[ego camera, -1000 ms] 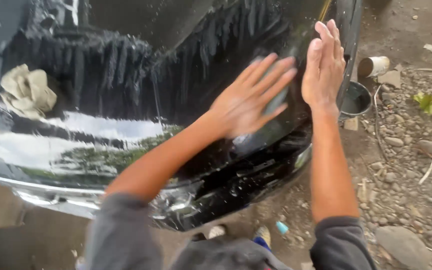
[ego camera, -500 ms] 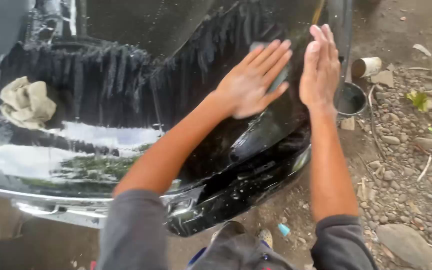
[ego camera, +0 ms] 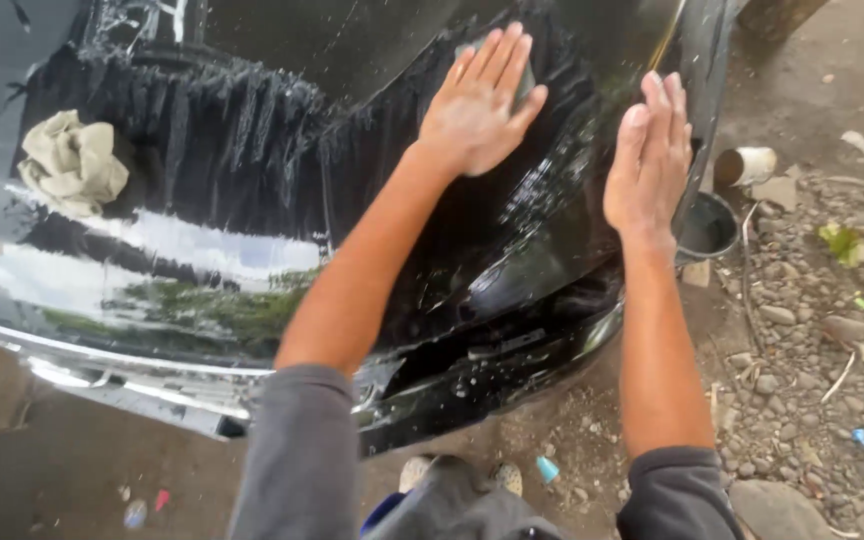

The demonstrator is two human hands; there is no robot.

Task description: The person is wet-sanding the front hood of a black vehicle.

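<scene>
A wet, glossy black car body panel fills most of the head view, streaked with drying water. My left hand lies flat on its upper middle, fingers together, pressing a small grey pad whose edge shows past the fingers. My right hand rests flat and empty against the panel's right edge, fingers straight and pointing up, about a hand's width from the left one. Both forearms are bare, with grey sleeves pushed up.
A crumpled beige rag sits on the panel at the left. A dark round bowl and a tipped white cup lie on the ground by the panel's right edge. Gravel and litter cover the right side. My shoes show below.
My left hand has slid up and to the left across the panel with the pad under it. My right hand stays by the right edge, now further from the left.
</scene>
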